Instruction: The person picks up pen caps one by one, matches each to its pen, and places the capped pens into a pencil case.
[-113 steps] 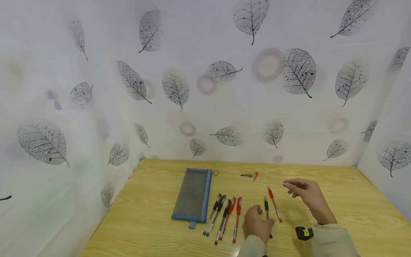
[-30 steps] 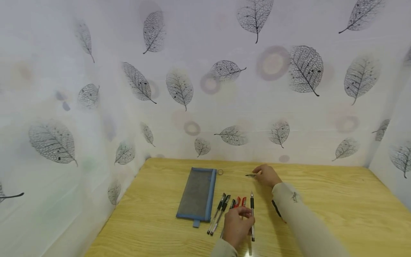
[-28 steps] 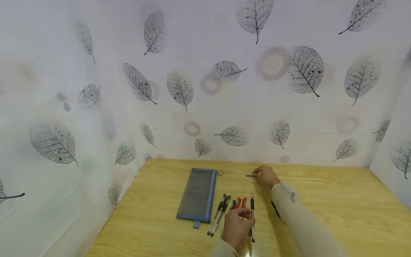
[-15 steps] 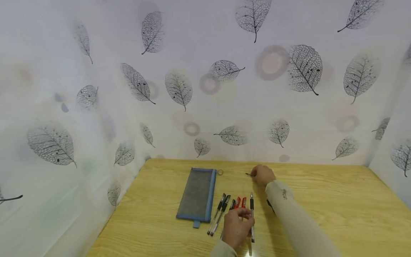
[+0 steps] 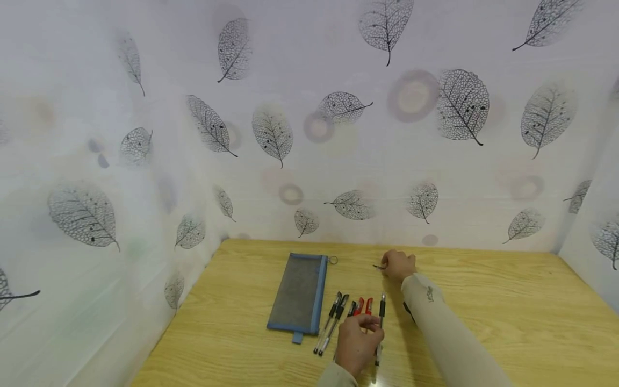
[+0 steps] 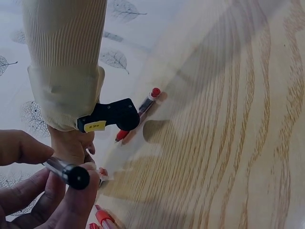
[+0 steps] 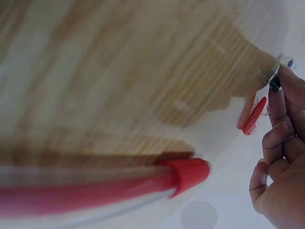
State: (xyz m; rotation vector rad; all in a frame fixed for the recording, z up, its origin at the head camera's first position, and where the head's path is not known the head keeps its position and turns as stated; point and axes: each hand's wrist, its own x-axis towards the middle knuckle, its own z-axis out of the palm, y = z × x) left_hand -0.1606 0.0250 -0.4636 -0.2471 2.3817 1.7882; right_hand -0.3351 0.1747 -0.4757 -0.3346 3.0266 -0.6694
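My left hand (image 5: 357, 344) pinches an uncapped black gel pen (image 5: 382, 309) between thumb and finger, its tip pointing away from me. The left wrist view shows that pen's black rear end (image 6: 77, 177). At the back of the table, my right hand (image 5: 398, 265) pinches a small black pen cap (image 5: 377, 266). Beside those fingertips, a red pen cap (image 7: 254, 116) appears in the right wrist view; the hand hides it from the head camera. An uncapped red pen (image 6: 148, 102) lies near the right forearm, which covers it in the head view.
A grey mesh pencil pouch (image 5: 296, 293) with blue edging lies left of several capped pens (image 5: 333, 317), black and red, partly behind my left hand. A key ring (image 5: 333, 260) sits at its corner. Leaf-patterned sheeting (image 5: 271, 188) rises behind the wooden table (image 5: 483, 301).
Since the oldest frame, my left hand has taken hold of the black pen and moved left. My right hand has reached to the back and now pinches the black cap. Little differs over the last second.
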